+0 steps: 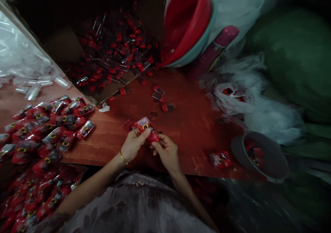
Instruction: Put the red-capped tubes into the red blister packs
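Over the front part of the reddish table [103,139], a small red printed packet [145,123] is held between both hands. My left hand [133,144] pinches its left side, the thumb lying on the printed face. At the packet's lower right corner, my right hand [165,152] grips with thumb and fingers; some of its fingers are hidden behind the packet. Another flat red wrapper [128,125] shows just behind my left hand. A few small clear containers with red caps [168,107] lie on the table beyond the hands.
Many filled red packets [66,140] are heaped at left. An open cardboard box [74,43] holds red-capped containers. A red basin [186,22] and a bottle [219,46] stand behind; a grey bucket [238,150] and plastic bags [271,112] are at right.
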A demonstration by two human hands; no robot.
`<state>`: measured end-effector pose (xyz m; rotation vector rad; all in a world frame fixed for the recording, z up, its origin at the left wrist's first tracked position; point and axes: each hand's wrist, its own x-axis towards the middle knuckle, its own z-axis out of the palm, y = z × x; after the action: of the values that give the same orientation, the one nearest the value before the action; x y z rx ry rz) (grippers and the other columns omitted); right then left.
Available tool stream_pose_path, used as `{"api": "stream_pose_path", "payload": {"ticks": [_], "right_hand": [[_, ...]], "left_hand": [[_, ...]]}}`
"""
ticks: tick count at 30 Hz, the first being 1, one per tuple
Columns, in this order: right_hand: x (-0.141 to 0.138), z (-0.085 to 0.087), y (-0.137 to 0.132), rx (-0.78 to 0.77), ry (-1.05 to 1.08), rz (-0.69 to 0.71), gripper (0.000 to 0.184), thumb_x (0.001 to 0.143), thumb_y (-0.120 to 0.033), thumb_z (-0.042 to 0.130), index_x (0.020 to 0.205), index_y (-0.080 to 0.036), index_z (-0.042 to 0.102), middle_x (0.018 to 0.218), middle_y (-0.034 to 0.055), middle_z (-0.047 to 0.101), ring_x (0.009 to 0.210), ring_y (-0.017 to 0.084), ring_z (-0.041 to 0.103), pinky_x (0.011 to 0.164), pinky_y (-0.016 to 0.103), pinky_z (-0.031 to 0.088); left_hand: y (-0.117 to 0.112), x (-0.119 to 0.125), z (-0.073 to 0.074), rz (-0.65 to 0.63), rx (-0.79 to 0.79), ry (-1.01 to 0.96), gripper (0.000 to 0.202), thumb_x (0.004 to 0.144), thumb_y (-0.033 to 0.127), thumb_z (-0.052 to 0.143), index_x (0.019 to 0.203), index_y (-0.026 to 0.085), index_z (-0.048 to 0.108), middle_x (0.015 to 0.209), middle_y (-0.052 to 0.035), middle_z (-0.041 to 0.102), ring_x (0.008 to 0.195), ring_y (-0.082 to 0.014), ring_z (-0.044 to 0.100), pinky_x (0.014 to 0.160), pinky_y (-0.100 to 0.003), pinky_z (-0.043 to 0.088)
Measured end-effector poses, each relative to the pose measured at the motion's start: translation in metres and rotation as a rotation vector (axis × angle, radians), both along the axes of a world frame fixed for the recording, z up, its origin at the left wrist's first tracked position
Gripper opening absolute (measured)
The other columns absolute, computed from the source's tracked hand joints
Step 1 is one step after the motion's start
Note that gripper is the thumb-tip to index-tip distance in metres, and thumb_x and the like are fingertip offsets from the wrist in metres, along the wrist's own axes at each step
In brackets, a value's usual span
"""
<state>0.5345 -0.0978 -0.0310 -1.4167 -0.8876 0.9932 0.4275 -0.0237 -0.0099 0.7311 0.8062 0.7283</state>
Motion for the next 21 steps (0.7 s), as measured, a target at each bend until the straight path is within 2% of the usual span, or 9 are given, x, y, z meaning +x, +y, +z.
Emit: {"api": "stream_pose_path", "payload": {"ticks": [2, 5, 7, 12, 17, 21], "right_hand": [[-0.0003, -0.0048, 0.0013, 0.028, -0.050, -0.074, 0.021, 0.072, -0.036, 0.064, 0.078, -0.020, 0.053, 0.056, -0.0050, 0.057, 0.042, 0.008, 0.049, 0.041, 0.019, 0.042], [0.0004, -0.0105, 0.0015, 0.094, -0.257, -0.157, 0.022, 0.070, -0.033, 0.067, 0.084, -0.020, 0.057, 0.065, -0.0034, 0.060, 0.056, 0.010, 0.056, 0.053, 0.021, 0.047], [0.0015, -0.0120, 0.0007, 0.132, -0.394, -0.146, 0.024, 0.072, -0.033, 0.067, 0.091, -0.020, 0.058, 0.072, -0.0021, 0.061, 0.063, 0.011, 0.057, 0.062, 0.023, 0.049], [0.0055, -0.0091, -0.0008, 0.203, -0.583, -0.080, 0.031, 0.074, -0.036, 0.067, 0.098, -0.021, 0.058, 0.074, -0.0014, 0.062, 0.066, 0.012, 0.058, 0.065, 0.024, 0.049], [0.0081, -0.0071, -0.0013, 0.193, -0.659, -0.047, 0.027, 0.080, -0.033, 0.060, 0.103, -0.020, 0.056, 0.085, 0.0020, 0.064, 0.072, 0.013, 0.060, 0.069, 0.025, 0.049], [0.0087, -0.0100, -0.0019, 0.190, -0.675, -0.053, 0.023, 0.080, -0.032, 0.060, 0.100, -0.021, 0.054, 0.081, 0.0000, 0.062, 0.069, 0.013, 0.059, 0.066, 0.023, 0.048]], "left_hand": [[-0.0032, 0.0004, 0.0017, -0.013, -0.027, 0.006, 0.034, 0.058, 0.044, 0.075, 0.065, 0.012, 0.064, 0.057, -0.0011, 0.062, 0.051, -0.0083, 0.053, 0.050, -0.019, 0.042], [-0.0042, -0.0007, 0.0048, 0.004, -0.105, 0.014, 0.037, 0.052, 0.045, 0.078, 0.064, 0.012, 0.064, 0.057, -0.0017, 0.063, 0.050, -0.0081, 0.054, 0.050, -0.019, 0.042], [-0.0029, -0.0023, 0.0067, -0.010, -0.163, 0.017, 0.041, 0.048, 0.046, 0.079, 0.063, 0.012, 0.063, 0.057, -0.0022, 0.064, 0.049, -0.0084, 0.055, 0.049, -0.019, 0.042], [-0.0001, -0.0052, 0.0081, -0.058, -0.229, 0.017, 0.040, 0.054, 0.047, 0.077, 0.069, 0.012, 0.062, 0.061, -0.0027, 0.066, 0.053, -0.0108, 0.060, 0.054, -0.020, 0.047], [-0.0005, -0.0041, 0.0062, -0.040, -0.262, 0.022, 0.040, 0.054, 0.043, 0.078, 0.071, 0.012, 0.060, 0.064, -0.0032, 0.067, 0.055, -0.0117, 0.061, 0.056, -0.022, 0.048], [-0.0018, -0.0034, 0.0034, -0.047, -0.257, 0.016, 0.040, 0.054, 0.044, 0.078, 0.071, 0.012, 0.060, 0.065, -0.0037, 0.067, 0.058, -0.0129, 0.063, 0.060, -0.023, 0.050]]}}
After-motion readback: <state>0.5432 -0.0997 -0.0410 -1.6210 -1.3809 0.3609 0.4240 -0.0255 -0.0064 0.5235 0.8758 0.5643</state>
